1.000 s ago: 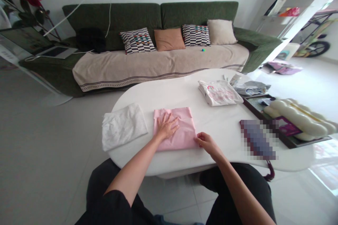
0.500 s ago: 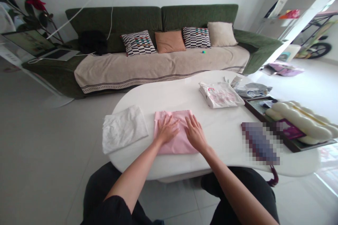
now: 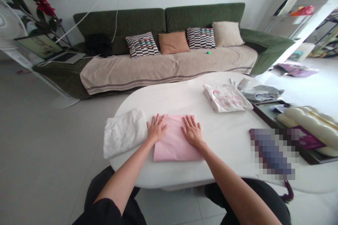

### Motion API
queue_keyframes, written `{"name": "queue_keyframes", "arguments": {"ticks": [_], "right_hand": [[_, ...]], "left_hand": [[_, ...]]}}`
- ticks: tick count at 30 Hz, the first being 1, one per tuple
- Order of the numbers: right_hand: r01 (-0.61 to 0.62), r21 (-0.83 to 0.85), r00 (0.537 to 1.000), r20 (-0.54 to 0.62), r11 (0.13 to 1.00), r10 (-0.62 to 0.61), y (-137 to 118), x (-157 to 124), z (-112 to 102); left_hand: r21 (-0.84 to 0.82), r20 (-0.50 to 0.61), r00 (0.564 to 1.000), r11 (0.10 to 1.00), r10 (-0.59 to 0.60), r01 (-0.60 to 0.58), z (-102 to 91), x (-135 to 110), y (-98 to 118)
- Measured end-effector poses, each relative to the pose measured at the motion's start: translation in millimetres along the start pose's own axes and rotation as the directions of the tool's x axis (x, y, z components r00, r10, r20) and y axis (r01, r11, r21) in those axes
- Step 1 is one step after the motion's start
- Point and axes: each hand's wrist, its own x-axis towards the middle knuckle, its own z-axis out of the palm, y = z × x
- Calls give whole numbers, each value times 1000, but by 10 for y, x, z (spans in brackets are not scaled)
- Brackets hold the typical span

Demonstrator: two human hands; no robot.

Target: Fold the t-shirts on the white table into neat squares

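Down by the bench's near edge, got left hand and right hand splayed flat on opposite sides of the folded pink cloth, gripping nothing, palms down, just reaching forward.

Home living room: green sofa, patterned cushions, potted plant.

The pink cloth lies flat on the white table, folded into a compact, roughly square packet. I see a plain, pale cloth, its top mostly smooth, its near edge running fairly straight, close to the table's rounded front rim.
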Motion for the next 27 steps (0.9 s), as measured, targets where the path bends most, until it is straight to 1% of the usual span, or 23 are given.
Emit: {"name": "queue_keyframes", "arguments": {"ticks": [2, 4, 5, 6, 8, 9, 10, 11, 13, 14, 16, 17, 18, 19, 20, 21, 22, 23, 24, 25, 27], "right_hand": [[0, 4, 1000, -5, 1000, 0, -5, -1, -6], [-4, 8, 1000, -13, 1000, 4, -4, -7, -6], [-5, 10, 1000, -18, 1000, 6, -3, -11, -6], [-6, 11, 1000, -22, 1000, 6, -2, -14, -6], [-4, 13, 999, -33, 1000, 5, -1, -21, -7], [-3, 14, 999, -39, 1000, 3, -2, -23, -10], [-2, 14, 999, -45, 1000, 3, -5, -25, -12], [-2, 16, 999, -48, 1000, 2, -9, -28, -14], [2, 21, 999, -44, 1000, -1, -22, -36, -17], [3, 27, 999, -39, 1000, -2, -28, -42, -18], [1, 50, 1000, -21, 999, 0, -29, -54, -24], [-2, 72, 1000, -10, 997, 2, -19, -56, -32], [-1, 103, 1000, 7, 995, 0, 0, -51, -46], [-7, 151, 1000, 27, 989, 3, 28, -37, -67], [-26, 204, 999, 43, 979, 17, 65, -12, -95], [-58, 255, 998, 53, 965, 46, 109, 25, -129], [-103, 296, 994, 56, 950, 90, 156, 74, -167], [-157, 324, 988, 56, 933, 147, 202, 131, -204], [-216, 338, 976, 56, 916, 209, 243, 196, -237], [-269, 344, 962, 59, 899, 265, 277, 263, -263], [-351, 357, 936, 95, 865, 340, 314, 390, -292]], "left_hand": [[25, -15, 998, 997, -67, 67, -56, 20, -9], [48, -33, 998, 998, -45, 46, -80, -41, 95], [50, -43, 999, 999, 1, 2, -75, -109, 178], [44, -40, 997, 997, 72, -70, -58, -200, 270], [10, 6, 972, 972, 234, -234, 10, -429, 446], [-11, 39, 956, 957, 290, -289, 52, -548, 517], [-27, 67, 946, 949, 316, -315, 93, -659, 573], [-34, 83, 945, 949, 316, -314, 130, -753, 612], [-38, 88, 955, 959, 284, -282, 176, -870, 643], [-46, 91, 956, 960, 279, -276, 183, -889, 635], [-99, 106, 946, 950, 307, -297, 158, -851, 567], [-143, 113, 938, 939, 329, -312, 126, -795, 505], [-193, 103, 938, 932, 330, -306, 84, -718, 427], [-248, 72, 955, 933, 286, -261, 32, -621, 333], [-300, 29, 980, 937, 198, -180, -26, -506, 231], [-348, -15, 997, 935, 71, -72, -85, -379, 127], [-392, -47, 997, 919, -69, 45, -139, -244, 29], [-428, -57, 980, 891, -191, 149, -184, -109, -54], [-455, -43, 962, 863, -270, 221, -216, 21, -116], [-474, -13, 952, 840, -306, 264, -233, 139, -156], [-512, 57, 942, 800, -330, 312, -228, 319, -169]]}}
